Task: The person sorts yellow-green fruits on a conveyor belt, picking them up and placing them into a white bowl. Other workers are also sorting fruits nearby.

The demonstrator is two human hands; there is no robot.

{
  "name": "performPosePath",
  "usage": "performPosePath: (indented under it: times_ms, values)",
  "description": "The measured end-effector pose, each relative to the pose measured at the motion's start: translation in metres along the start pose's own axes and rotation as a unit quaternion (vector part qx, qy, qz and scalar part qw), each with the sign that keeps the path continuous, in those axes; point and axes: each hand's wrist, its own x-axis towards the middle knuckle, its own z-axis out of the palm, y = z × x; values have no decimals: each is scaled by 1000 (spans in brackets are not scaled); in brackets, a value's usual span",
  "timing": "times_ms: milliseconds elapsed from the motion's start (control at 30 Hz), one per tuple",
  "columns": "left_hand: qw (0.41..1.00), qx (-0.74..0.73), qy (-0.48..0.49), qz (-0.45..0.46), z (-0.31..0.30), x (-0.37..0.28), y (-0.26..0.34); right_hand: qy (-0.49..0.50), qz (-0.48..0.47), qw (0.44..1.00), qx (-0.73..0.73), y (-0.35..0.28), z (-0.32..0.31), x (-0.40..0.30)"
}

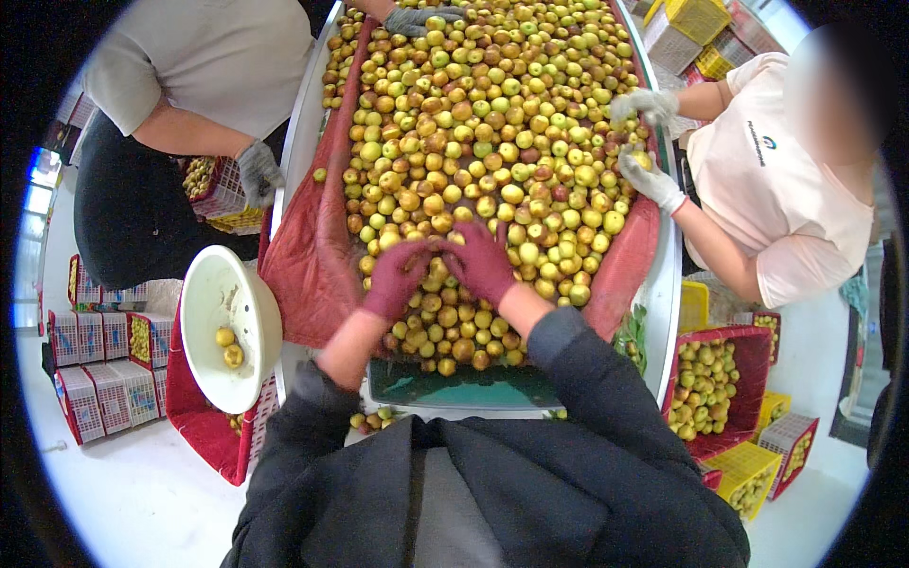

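A broad heap of round yellow-green and reddish-brown fruits, which look like jujubes [454, 149], covers the sorting table in front of me. Both my hands wear dark red gloves and sit at the near part of the heap. My left hand [401, 277] has its fingers curled over the fruits; whether one is held is hidden. My right hand [483, 263] is blurred, its fingers bent down among the fruits and close to the left fingertips. Red cloth [312, 255] lines the table's left side, and more red cloth [621, 263] lies along the right.
A cream plastic basin [266, 319] holding a few fruits stands at left over a red-lined crate [192, 405]. Another red-lined crate [746, 376] of fruit is at right. Co-workers with grey gloves [259, 174] and whitish gloves [653, 181] flank the table; another gloved hand [419, 20] reaches in at the top.
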Motion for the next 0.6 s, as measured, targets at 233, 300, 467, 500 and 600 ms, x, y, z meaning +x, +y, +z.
performPosePath:
  times_ms: [233,300,467,500,600]
  values:
    - [953,294,-1,65,-30,178,-53,-41,-32,997,52,-24,11,-102]
    - [930,363,-53,-31,-31,200,-65,-61,-52,997,21,-28,13,-123]
    - [923,355,-137,-52,-12,173,-47,-28,-43,989,141,-34,-8,-140]
    - [911,379,-151,-57,-12,165,-39,2,-56,985,165,-25,-15,-132]
    - [868,475,-138,-35,-3,131,-12,70,-86,994,12,26,-29,-82]
